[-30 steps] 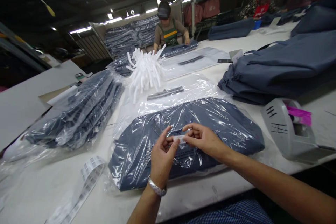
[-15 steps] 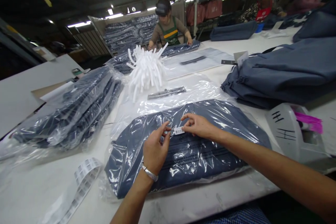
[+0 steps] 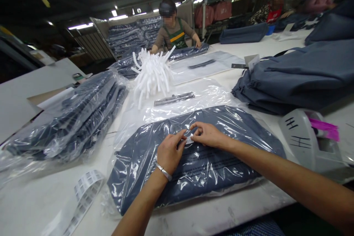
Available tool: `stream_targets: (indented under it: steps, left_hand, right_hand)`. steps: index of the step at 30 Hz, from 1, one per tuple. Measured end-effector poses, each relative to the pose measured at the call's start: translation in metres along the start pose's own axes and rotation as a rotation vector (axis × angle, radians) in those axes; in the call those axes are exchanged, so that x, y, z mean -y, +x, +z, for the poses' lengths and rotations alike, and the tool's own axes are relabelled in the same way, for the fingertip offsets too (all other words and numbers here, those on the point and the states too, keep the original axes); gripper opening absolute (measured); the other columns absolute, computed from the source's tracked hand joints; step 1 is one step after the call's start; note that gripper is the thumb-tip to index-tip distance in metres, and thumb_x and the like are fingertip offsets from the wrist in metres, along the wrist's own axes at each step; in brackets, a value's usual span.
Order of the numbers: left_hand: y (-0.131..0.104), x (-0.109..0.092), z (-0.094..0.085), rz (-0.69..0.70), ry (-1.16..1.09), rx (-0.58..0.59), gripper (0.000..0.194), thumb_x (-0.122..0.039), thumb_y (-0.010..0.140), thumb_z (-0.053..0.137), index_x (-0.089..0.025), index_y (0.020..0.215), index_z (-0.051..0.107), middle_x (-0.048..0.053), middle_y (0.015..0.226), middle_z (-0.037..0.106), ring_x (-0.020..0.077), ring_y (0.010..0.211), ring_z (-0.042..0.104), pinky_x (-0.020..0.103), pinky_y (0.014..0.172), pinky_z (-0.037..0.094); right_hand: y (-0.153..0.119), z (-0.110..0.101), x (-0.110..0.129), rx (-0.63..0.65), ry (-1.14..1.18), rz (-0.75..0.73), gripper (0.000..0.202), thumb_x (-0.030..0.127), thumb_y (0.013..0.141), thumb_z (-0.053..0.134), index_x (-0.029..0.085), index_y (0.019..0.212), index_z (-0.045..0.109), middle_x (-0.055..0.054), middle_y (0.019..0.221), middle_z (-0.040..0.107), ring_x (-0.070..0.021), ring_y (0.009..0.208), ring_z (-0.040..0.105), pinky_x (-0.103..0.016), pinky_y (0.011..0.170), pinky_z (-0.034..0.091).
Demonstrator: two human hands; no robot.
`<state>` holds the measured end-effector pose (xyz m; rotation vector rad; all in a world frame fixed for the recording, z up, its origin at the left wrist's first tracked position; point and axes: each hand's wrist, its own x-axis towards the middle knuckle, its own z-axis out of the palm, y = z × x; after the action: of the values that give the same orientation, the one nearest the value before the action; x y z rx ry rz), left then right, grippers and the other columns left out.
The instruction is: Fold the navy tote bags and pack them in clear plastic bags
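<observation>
Shiny clear plastic wraps the blue bundle [image 3: 212, 166] right in front of us on the white surface [image 3: 24, 202]. A curly strip of labels [image 3: 87, 183] lies to its left. Over the bundle's middle, our right hand [image 3: 208, 134] pinches a small white label [image 3: 189, 140]. Our left hand [image 3: 169, 153] has its thumb and finger curved toward the label, but we can't tell if they touch it. We think the label is very light, thin and bendy, so its edges are the best place to hold. It sits between our two hands, at the tips of the right one. Past the bundle is a bunch of white strips [image 3: 152, 75], and farther off stands a person [image 3: 177, 37].
</observation>
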<state>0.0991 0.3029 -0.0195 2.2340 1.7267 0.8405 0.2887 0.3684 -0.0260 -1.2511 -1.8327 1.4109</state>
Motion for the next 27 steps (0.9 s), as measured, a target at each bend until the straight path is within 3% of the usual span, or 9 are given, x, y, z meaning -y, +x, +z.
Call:
stream_targets:
  steps: [6,11,14,16,20,22,23,25,27]
  left_hand:
    - [-0.001,0.004,0.007,-0.011,0.058,0.052,0.043,-0.022,0.088,0.062,-0.032,0.129,0.057,-0.001,0.1,0.073,0.0195,0.094,0.063,0.032,0.077,0.05]
    - [0.0,0.007,0.011,-0.005,0.095,0.08,0.042,-0.023,0.089,0.062,-0.031,0.13,0.056,0.0,0.099,0.073,0.02,0.093,0.063,0.033,0.077,0.051]
    - [-0.001,0.008,0.012,0.107,0.166,0.102,0.035,-0.02,0.092,0.056,-0.026,0.126,0.059,0.003,0.102,0.073,0.0215,0.096,0.064,0.037,0.081,0.052]
    - [-0.004,0.007,0.013,0.223,0.195,0.131,0.034,-0.016,0.094,0.049,-0.024,0.125,0.06,0.006,0.117,0.07,0.0218,0.111,0.061,0.041,0.095,0.049]
    - [-0.01,0.001,0.015,0.331,0.207,0.261,0.042,-0.033,0.097,0.046,-0.023,0.138,0.049,0.009,0.141,0.055,0.0258,0.137,0.043,0.059,0.116,0.025]
    - [-0.011,-0.002,0.011,0.312,0.181,0.321,0.05,-0.045,0.096,0.046,-0.025,0.141,0.045,0.01,0.145,0.051,0.0267,0.14,0.038,0.061,0.117,0.021]
    - [-0.011,-0.001,0.008,0.292,0.156,0.329,0.05,-0.046,0.096,0.043,-0.027,0.142,0.043,0.01,0.148,0.048,0.0257,0.142,0.036,0.06,0.117,0.021]
    - [-0.011,0.006,-0.006,0.202,0.108,0.239,0.048,-0.044,0.099,0.037,-0.029,0.144,0.041,0.009,0.153,0.041,0.0229,0.144,0.032,0.056,0.118,0.024]
    - [-0.016,0.025,-0.026,0.032,0.118,0.036,0.049,-0.043,0.099,0.034,-0.026,0.145,0.04,0.01,0.154,0.039,0.0225,0.144,0.031,0.051,0.118,0.027]
  right_hand:
    - [-0.001,0.003,-0.004,-0.077,-0.217,-0.106,0.03,0.019,0.074,0.065,0.018,0.103,0.061,0.002,0.071,0.07,-0.0136,0.062,0.061,-0.024,0.061,0.043]
    - [-0.01,0.01,0.002,-0.12,-0.553,-0.16,0.044,0.019,0.08,0.062,0.02,0.124,0.055,-0.004,0.087,0.071,-0.0196,0.079,0.065,-0.028,0.069,0.042]
    - [-0.019,0.011,0.006,-0.179,-0.739,-0.154,0.051,0.028,0.085,0.061,0.021,0.134,0.049,-0.011,0.111,0.065,-0.0237,0.088,0.064,-0.031,0.071,0.043]
    - [-0.032,0.01,0.011,-0.205,-0.754,-0.172,0.048,0.027,0.086,0.059,0.021,0.133,0.05,-0.011,0.116,0.062,-0.0236,0.088,0.063,-0.032,0.072,0.044]
    - [-0.083,0.009,0.023,-0.179,-0.501,-0.256,0.027,0.025,0.089,0.055,0.023,0.116,0.061,-0.006,0.099,0.066,-0.0179,0.074,0.06,-0.03,0.071,0.044]
    - [-0.116,0.015,0.022,-0.047,-0.278,-0.193,0.015,0.033,0.091,0.057,0.023,0.097,0.066,-0.002,0.083,0.067,-0.0156,0.066,0.058,-0.028,0.064,0.044]
    - [-0.133,0.02,0.017,0.047,-0.149,-0.105,0.02,0.039,0.091,0.056,0.022,0.088,0.067,-0.002,0.075,0.066,-0.0146,0.06,0.057,-0.027,0.058,0.043]
    - [-0.161,0.033,-0.001,0.214,0.135,0.136,0.038,0.054,0.091,0.053,0.02,0.079,0.066,-0.002,0.067,0.065,-0.0125,0.049,0.055,-0.024,0.047,0.04]
    - [-0.18,0.045,-0.027,0.226,0.403,0.356,0.05,0.066,0.085,0.056,0.017,0.085,0.066,-0.005,0.074,0.069,-0.0121,0.046,0.058,-0.023,0.043,0.043]
